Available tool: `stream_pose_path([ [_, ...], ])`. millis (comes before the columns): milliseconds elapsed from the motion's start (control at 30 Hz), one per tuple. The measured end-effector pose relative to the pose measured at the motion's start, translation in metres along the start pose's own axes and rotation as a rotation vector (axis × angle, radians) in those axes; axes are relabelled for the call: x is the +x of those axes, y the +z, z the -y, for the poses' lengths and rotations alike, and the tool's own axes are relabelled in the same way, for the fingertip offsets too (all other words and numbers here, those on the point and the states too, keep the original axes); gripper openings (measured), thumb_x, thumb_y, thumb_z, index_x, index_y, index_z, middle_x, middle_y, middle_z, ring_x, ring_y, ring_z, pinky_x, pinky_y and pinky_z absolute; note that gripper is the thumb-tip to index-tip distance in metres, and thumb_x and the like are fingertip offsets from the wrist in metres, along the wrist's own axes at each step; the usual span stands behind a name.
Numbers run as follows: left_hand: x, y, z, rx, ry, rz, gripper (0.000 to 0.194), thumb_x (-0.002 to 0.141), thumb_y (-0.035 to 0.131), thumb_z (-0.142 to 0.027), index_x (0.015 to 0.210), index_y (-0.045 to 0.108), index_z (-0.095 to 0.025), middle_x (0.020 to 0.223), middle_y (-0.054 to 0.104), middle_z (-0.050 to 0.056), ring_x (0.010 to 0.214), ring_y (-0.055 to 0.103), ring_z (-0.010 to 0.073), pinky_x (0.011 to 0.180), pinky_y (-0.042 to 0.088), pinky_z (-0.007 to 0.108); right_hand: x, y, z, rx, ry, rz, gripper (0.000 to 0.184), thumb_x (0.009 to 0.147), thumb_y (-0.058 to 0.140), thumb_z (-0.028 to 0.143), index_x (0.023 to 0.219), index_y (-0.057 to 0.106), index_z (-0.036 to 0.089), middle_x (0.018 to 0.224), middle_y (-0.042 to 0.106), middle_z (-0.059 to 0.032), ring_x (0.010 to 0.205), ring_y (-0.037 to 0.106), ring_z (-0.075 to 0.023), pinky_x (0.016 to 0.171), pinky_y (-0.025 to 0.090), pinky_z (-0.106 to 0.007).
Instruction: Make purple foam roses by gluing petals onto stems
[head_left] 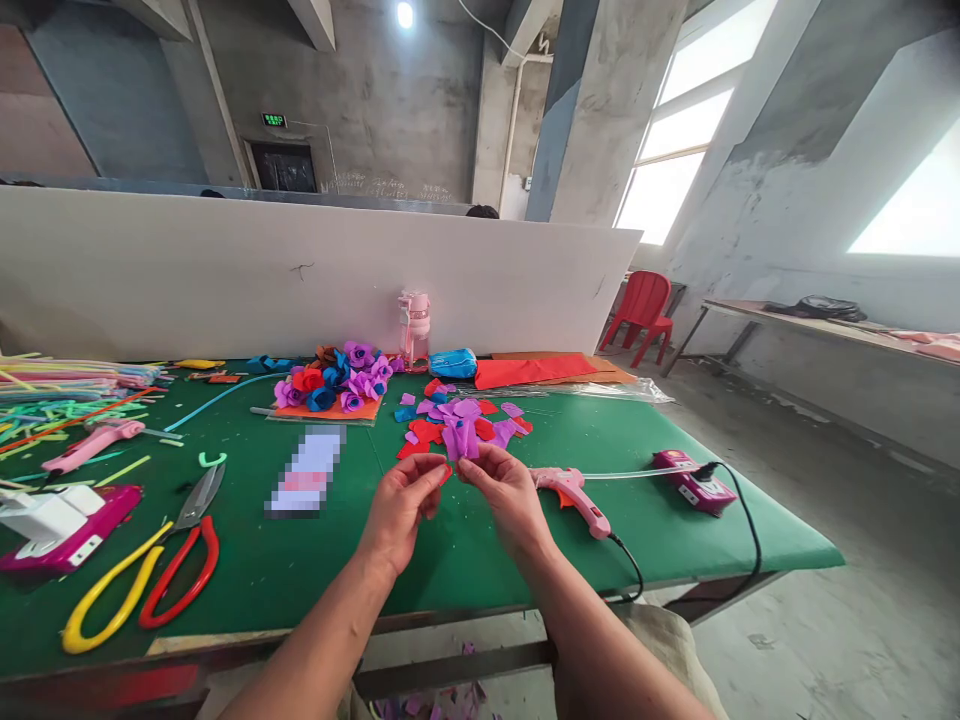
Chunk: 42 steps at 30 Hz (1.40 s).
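Note:
My left hand (pixel 401 505) is closed in a pinch above the table's front half, with a small red paper piece (pixel 448 473) showing at its fingertips. Close beside it, my right hand (pixel 514 500) pinches the lower end of a purple crepe-paper petal (pixel 460 438). The petal stands up in front of a loose pile of red, purple and blue paper petals (pixel 426 430). A pink hot glue gun (pixel 576 490) lies just right of my right hand. Behind the pile, to the left, finished-looking paper flowers (pixel 337 378) rest on an orange sheet.
Big scissors (pixel 196 500) with yellow and red handles lie left on the green table (pixel 315 570). Near them are another pink glue gun (pixel 97 445), coloured sticks (pixel 67 385) and a power strip (pixel 82 545). Another power strip (pixel 694 482), with a cord, sits right. A pink bottle (pixel 414 325) stands behind.

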<state>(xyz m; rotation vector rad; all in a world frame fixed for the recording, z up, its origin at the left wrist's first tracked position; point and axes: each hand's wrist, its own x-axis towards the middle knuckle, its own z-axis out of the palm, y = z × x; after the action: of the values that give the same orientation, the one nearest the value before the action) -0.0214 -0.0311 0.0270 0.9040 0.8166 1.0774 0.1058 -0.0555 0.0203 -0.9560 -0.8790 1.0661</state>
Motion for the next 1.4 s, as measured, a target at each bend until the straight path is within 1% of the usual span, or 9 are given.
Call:
stream_pose_path([
  [100, 0.006, -0.007, -0.005, -0.001, 0.016, -0.057, 0.030, 0.054, 0.079, -0.030, 0.078, 0.070, -0.014, 0.067, 0.062, 0.001, 0.052, 0.047, 0.0062, 0.048, 0.033, 0.020, -0.002, 0.002, 0.002, 0.075, 0.091, 0.000, 0.032, 0.058, 0.079, 0.035, 0.078, 0.062, 0.017, 0.066, 0.064, 0.0011, 0.062, 0.059, -0.0131, 0.066, 0.047, -0.028],
  [167, 0.009, -0.011, -0.005, 0.015, 0.011, -0.046, 0.030, 0.053, 0.080, -0.031, 0.075, 0.071, -0.013, 0.066, 0.062, 0.001, 0.053, 0.047, 0.0069, 0.051, 0.035, 0.021, -0.004, 0.004, 0.002, 0.139, 0.150, 0.003, 0.034, 0.055, 0.081, 0.034, 0.077, 0.061, 0.017, 0.065, 0.064, 0.0012, 0.061, 0.060, -0.0129, 0.066, 0.048, -0.028],
  [233, 0.011, -0.012, -0.002, 0.031, -0.005, -0.002, 0.029, 0.053, 0.081, -0.031, 0.073, 0.071, -0.013, 0.062, 0.061, 0.001, 0.053, 0.047, 0.0072, 0.052, 0.036, 0.021, -0.006, 0.007, 0.002, 0.186, 0.182, 0.015, 0.035, 0.054, 0.082, 0.032, 0.078, 0.062, 0.017, 0.065, 0.064, 0.0013, 0.060, 0.060, -0.0119, 0.065, 0.049, -0.027],
  [333, 0.012, -0.012, 0.002, 0.017, -0.013, 0.049, 0.027, 0.054, 0.080, -0.031, 0.072, 0.071, -0.014, 0.062, 0.062, 0.002, 0.054, 0.048, 0.0082, 0.054, 0.036, 0.022, -0.007, 0.009, 0.000, 0.216, 0.187, 0.054, 0.033, 0.055, 0.082, 0.031, 0.080, 0.064, 0.017, 0.066, 0.065, 0.0010, 0.060, 0.060, -0.0109, 0.064, 0.049, -0.026],
  [533, 0.012, -0.013, 0.003, -0.047, 0.062, 0.048, 0.022, 0.058, 0.079, -0.029, 0.074, 0.072, -0.016, 0.068, 0.065, 0.001, 0.059, 0.049, 0.0081, 0.059, 0.037, 0.022, -0.009, 0.010, -0.003, 0.250, 0.207, 0.087, 0.036, 0.057, 0.082, 0.028, 0.087, 0.064, 0.018, 0.066, 0.066, 0.0023, 0.060, 0.061, -0.0101, 0.065, 0.049, -0.024],
  [633, 0.012, -0.012, 0.001, -0.043, 0.076, 0.054, 0.022, 0.059, 0.078, -0.029, 0.074, 0.072, -0.015, 0.068, 0.065, 0.002, 0.060, 0.049, 0.0088, 0.060, 0.038, 0.022, -0.009, 0.010, -0.004, 0.252, 0.215, 0.108, 0.034, 0.058, 0.081, 0.028, 0.086, 0.064, 0.018, 0.066, 0.066, 0.0018, 0.059, 0.061, -0.0096, 0.065, 0.048, -0.024],
  [767, 0.011, -0.011, 0.002, -0.042, 0.093, 0.049, 0.022, 0.059, 0.078, -0.028, 0.075, 0.072, -0.015, 0.070, 0.066, 0.002, 0.062, 0.051, 0.0096, 0.062, 0.039, 0.023, -0.009, 0.011, -0.004, 0.259, 0.216, 0.104, 0.031, 0.058, 0.082, 0.028, 0.081, 0.064, 0.017, 0.067, 0.066, 0.0014, 0.060, 0.061, -0.0095, 0.065, 0.049, -0.023],
  [1033, 0.011, -0.011, 0.003, -0.027, 0.052, 0.120, 0.022, 0.062, 0.077, -0.028, 0.079, 0.073, -0.015, 0.073, 0.068, 0.004, 0.064, 0.054, 0.0101, 0.065, 0.041, 0.024, -0.009, 0.010, -0.004, 0.329, 0.234, 0.093, 0.030, 0.058, 0.082, 0.026, 0.080, 0.064, 0.017, 0.067, 0.069, 0.0008, 0.061, 0.063, -0.0097, 0.062, 0.050, -0.020],
  [1400, 0.010, -0.010, 0.001, -0.023, 0.035, 0.106, 0.024, 0.060, 0.079, -0.026, 0.080, 0.073, -0.015, 0.070, 0.068, 0.003, 0.061, 0.054, 0.0093, 0.064, 0.041, 0.023, -0.011, 0.011, -0.003, 0.338, 0.261, 0.076, 0.031, 0.057, 0.083, 0.024, 0.079, 0.062, 0.017, 0.066, 0.069, 0.0009, 0.059, 0.064, -0.0099, 0.061, 0.051, -0.020],
])
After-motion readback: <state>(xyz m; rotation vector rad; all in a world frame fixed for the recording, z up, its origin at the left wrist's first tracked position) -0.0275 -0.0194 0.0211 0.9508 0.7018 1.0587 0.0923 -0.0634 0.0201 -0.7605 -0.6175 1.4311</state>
